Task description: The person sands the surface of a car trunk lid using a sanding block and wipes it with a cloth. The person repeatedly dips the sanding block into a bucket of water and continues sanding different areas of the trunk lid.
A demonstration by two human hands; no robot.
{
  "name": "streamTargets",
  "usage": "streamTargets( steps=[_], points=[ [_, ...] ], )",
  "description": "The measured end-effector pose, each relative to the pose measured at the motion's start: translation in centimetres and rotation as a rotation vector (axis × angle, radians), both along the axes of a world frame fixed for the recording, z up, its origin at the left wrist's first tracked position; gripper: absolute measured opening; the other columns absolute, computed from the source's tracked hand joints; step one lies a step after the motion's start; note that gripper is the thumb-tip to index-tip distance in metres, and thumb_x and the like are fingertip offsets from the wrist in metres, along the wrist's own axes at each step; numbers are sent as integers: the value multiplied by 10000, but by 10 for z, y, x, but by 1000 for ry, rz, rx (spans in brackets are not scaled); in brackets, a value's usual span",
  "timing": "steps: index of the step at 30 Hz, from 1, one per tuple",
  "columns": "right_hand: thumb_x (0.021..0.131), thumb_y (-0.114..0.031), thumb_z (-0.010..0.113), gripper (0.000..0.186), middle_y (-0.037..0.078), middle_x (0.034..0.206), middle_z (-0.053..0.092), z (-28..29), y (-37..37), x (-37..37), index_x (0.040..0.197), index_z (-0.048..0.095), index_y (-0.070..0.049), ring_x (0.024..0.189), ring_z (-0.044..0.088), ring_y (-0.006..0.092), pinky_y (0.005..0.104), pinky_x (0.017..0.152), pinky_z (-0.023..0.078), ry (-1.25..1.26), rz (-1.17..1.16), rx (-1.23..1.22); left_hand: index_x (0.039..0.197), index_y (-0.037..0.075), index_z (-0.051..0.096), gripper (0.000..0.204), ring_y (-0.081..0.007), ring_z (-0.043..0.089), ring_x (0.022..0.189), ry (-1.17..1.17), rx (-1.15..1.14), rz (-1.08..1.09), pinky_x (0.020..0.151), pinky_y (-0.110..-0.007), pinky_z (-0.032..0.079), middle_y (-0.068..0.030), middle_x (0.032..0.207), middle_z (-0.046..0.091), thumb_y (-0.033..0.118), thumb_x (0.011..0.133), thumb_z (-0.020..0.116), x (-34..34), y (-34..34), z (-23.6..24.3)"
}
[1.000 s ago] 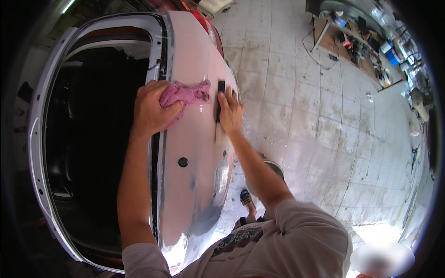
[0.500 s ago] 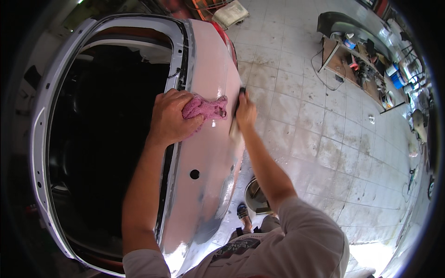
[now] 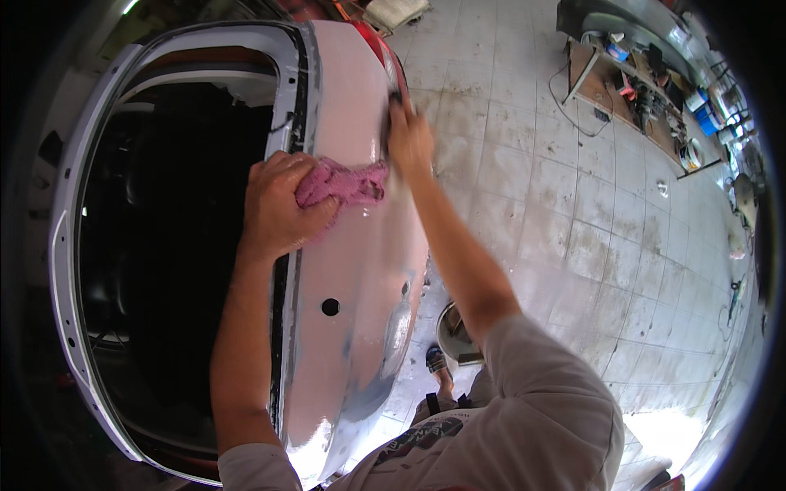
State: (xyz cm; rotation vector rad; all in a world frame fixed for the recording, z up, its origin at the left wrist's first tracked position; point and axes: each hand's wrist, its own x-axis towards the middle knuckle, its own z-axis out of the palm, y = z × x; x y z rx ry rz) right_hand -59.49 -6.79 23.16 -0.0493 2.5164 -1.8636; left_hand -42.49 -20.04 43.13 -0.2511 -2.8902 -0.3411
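Note:
A car's rear body panel [image 3: 368, 254] in matte pinkish primer, with grey patches and a round black hole, runs up the middle. My left hand [image 3: 274, 204] grips a bunched pink cloth [image 3: 344, 183] and rests on the panel beside the dark window opening [image 3: 176, 213]. Along the panel's right edge, just below the red tail light [image 3: 381, 54], my right hand [image 3: 412, 149] is closed around a dark block-like thing [image 3: 395, 97]. Motion blurs that hand, and its fingers hide most of the block. The panel looks wet and shiny near the cloth.
A round bucket [image 3: 444, 331] stands on the tiled floor [image 3: 565, 237] by my sandalled foot [image 3: 435, 358]. At the upper right, a low bench [image 3: 591, 86] carries tools and cans, with a cable [image 3: 559, 102] trailing from it. Blue containers [image 3: 709, 121] stand beyond.
My right hand has moved up along the panel's edge toward the tail light, block in its grip. My left hand still holds the cloth on the panel; the whole view has shifted slightly.

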Motion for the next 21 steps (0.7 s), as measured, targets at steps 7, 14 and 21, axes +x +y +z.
streamTargets(
  steps=[7, 14, 21],
  points=[
    [1067, -623, 476, 697, 346, 1474, 597, 16, -4, 23, 1505, 622, -101, 1361, 535, 544, 581, 1181, 375, 7, -18, 103, 1043, 34, 781, 380, -339, 686, 1050, -37, 4, 28, 1025, -443, 473, -128, 1089, 763, 240, 727, 823, 1, 0, -5],
    [1119, -459, 448, 609, 374, 1363, 636, -60, 37, -44, 1528, 581, -27, 1210, 669, 493, 605, 1118, 413, 16, -10, 21, 1079, 16, 780, 430, -319, 685, 1057, -46, 34, -80, 1009, -448, 474, -130, 1088, 760, 254, 724, 831, -11, 8, 1],
    [1061, -286, 639, 529, 379, 1628, 431, -37, 39, 190, 1504, 618, 3, 1321, 542, 495, 549, 1179, 369, 416, 57, -87, 1031, 17, 773, 335, -322, 686, 1019, -45, 46, -39, 1003, -443, 493, -129, 1059, 759, 169, 735, 813, 9, -4, -1]
  ],
)
